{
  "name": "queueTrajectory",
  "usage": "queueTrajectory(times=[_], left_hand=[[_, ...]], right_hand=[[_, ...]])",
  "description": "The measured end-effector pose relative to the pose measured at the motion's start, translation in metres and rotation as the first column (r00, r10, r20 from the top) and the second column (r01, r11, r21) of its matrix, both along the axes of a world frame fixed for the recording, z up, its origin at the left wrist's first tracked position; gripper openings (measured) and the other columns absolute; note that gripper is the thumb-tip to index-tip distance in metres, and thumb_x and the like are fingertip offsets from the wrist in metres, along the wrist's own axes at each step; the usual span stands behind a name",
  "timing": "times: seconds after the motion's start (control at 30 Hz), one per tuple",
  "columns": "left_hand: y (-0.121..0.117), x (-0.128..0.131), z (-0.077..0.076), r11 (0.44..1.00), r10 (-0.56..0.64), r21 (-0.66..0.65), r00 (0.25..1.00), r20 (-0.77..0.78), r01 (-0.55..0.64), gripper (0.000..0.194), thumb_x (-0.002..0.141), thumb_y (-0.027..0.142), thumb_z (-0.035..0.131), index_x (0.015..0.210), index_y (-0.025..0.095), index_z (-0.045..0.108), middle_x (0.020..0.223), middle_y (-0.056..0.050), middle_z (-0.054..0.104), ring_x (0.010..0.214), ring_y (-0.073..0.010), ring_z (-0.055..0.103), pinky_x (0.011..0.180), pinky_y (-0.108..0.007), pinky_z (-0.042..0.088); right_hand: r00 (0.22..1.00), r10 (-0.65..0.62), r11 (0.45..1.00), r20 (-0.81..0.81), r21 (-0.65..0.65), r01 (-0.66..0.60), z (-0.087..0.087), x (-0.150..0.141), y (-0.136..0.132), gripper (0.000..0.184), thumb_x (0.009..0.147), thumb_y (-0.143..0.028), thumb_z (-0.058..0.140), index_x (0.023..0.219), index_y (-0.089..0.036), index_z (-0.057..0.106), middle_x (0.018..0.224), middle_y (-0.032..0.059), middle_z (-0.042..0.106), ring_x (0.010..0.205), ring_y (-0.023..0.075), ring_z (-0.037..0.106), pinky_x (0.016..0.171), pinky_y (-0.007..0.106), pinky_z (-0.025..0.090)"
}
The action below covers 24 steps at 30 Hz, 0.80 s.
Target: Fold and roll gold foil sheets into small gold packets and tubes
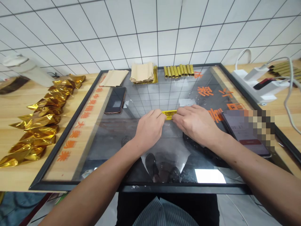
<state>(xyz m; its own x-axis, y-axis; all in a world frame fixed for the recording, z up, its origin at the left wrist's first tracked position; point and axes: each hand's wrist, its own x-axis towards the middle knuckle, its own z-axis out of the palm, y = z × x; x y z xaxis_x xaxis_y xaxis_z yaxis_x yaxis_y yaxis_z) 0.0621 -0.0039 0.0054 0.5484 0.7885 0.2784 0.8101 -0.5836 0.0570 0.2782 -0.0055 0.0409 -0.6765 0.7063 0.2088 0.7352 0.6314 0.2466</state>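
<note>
A narrow, shiny strip of gold foil paper (169, 115) lies across the middle of the glass panel (145, 131), between my two hands. Its left end is gripped in the closed fingers of my left hand (150, 127). Curled fingers of my right hand (196, 124) hold its right end, so both ends are covered. Behind them, several rolled gold paper tubes (178, 71) lie side by side near the wall. To their left sits a stack of tan paper sheets (141, 72) with gold showing at its edge, beside a thinner tan sheet pile (114, 78).
Folded gold foil pieces (39, 121) form a row on the wooden table at left. One dark phone (115, 100) lies left of centre, another phone (246, 133) near my right forearm. A white power strip (254, 84) with cables stands at right; tiled wall (169, 31) behind.
</note>
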Motion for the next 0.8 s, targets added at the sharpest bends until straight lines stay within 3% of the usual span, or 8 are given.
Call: queueTrajectory(times=[0.1, 0.23, 0.4, 0.8], left_hand=[[0.003, -0.004, 0.006, 0.998, 0.019, -0.063, 0.989, 0.148, -0.010, 0.024, 0.108, 0.020, 0.047, 0.102, 0.019, 0.070, 0.101, -0.005, 0.067, 0.093, -0.0221, 0.062, 0.077, -0.037, 0.046], [0.024, -0.011, 0.019, 0.978, 0.171, -0.181, 0.903, 0.394, -0.106, 0.017, 0.102, 0.021, 0.057, 0.110, 0.020, 0.072, 0.104, -0.004, 0.069, 0.094, -0.0204, 0.064, 0.080, -0.035, 0.047], [0.051, -0.008, 0.020, 0.932, 0.156, -0.362, 0.924, 0.349, -0.020, 0.019, 0.100, 0.028, 0.062, 0.105, 0.021, 0.079, 0.104, -0.005, 0.070, 0.094, -0.0217, 0.066, 0.086, -0.037, 0.050], [0.053, 0.001, 0.016, 0.913, 0.226, -0.399, 0.918, 0.326, -0.083, 0.013, 0.091, 0.023, 0.066, 0.083, 0.023, 0.076, 0.091, -0.002, 0.071, 0.083, -0.0193, 0.063, 0.070, -0.034, 0.041]], right_hand=[[1.000, -0.006, 1.000, 0.010, 0.004, 0.006, -0.002, -0.002, 0.001, 0.023, 0.109, -0.020, 0.053, 0.091, -0.019, 0.067, 0.087, 0.0039, 0.068, 0.077, 0.0210, 0.058, 0.074, 0.039, 0.029], [1.000, 0.002, 1.000, 0.009, 0.016, -0.002, -0.005, -0.003, 0.003, 0.023, 0.108, -0.018, 0.054, 0.089, -0.019, 0.067, 0.085, 0.0037, 0.068, 0.075, 0.0207, 0.057, 0.072, 0.039, 0.028], [1.000, 0.013, 0.999, 0.005, 0.038, -0.013, -0.007, 0.000, 0.003, 0.024, 0.106, -0.016, 0.055, 0.086, -0.019, 0.067, 0.084, 0.0037, 0.068, 0.074, 0.0208, 0.055, 0.071, 0.039, 0.028], [1.000, -0.010, 1.000, -0.009, -0.015, 0.010, -0.004, 0.001, 0.003, 0.023, 0.107, -0.021, 0.057, 0.087, -0.019, 0.068, 0.086, 0.0036, 0.068, 0.074, 0.0206, 0.054, 0.070, 0.039, 0.027]])
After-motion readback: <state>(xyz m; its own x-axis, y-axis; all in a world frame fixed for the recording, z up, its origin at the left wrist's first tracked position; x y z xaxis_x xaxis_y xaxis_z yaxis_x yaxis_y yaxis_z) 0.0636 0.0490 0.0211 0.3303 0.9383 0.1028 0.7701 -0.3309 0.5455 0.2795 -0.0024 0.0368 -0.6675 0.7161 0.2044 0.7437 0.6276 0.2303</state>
